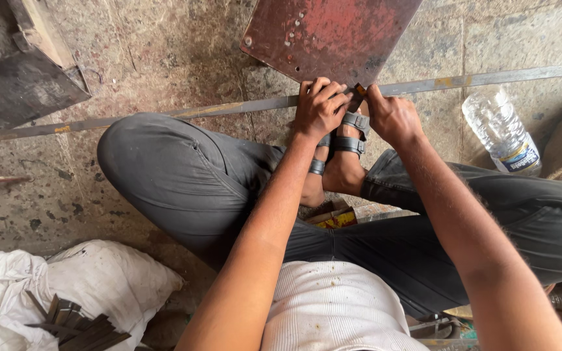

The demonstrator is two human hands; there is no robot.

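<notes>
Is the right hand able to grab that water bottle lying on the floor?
Probably yes: the right hand is on the metal strip, and bare floor lies between it and the water bottle.

Rust-red metal plate [330, 36] with pale speckles; grey steel strip [229, 107] with yellow dabs; dark grey trousers [183, 175]; white sack [92, 279]; clear plastic bottle [501, 130].

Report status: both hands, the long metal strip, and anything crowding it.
Left hand pressing down on long metal strip. Right hand pinching it beside. Sandalled foot right behind; red metal plate just beyond.
</notes>
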